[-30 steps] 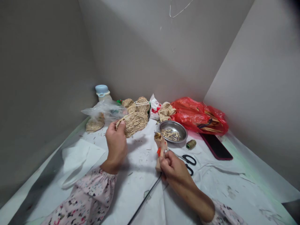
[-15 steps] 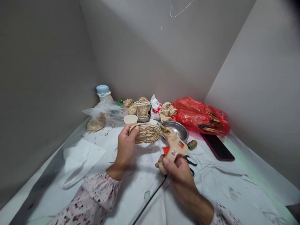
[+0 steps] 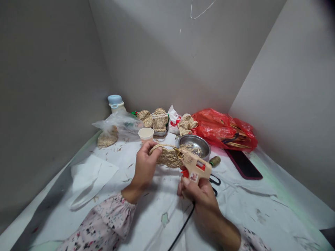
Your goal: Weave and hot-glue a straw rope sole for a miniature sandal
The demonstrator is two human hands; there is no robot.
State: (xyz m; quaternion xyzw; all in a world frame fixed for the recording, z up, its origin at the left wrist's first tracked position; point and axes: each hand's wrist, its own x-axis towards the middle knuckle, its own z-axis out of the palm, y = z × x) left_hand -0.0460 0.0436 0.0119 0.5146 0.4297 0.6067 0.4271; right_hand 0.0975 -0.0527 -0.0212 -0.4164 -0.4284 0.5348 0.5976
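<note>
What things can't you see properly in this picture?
In the head view:
- The scissors: the blades are hidden behind the right hand.
- The hot glue gun: its handle is covered by that hand's fingers.
- The steel bowl: the glue gun hides part of what's inside.
- The red plastic bag: it mostly hides the sticks inside.

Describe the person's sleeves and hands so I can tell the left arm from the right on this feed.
The left sleeve is pale pink with a scattered dark and red floral print, gathered into a ruffled cuff at the wrist. The right sleeve shows the same print, mostly out of frame. The left hand and right hand are bare, without gloves.
</note>
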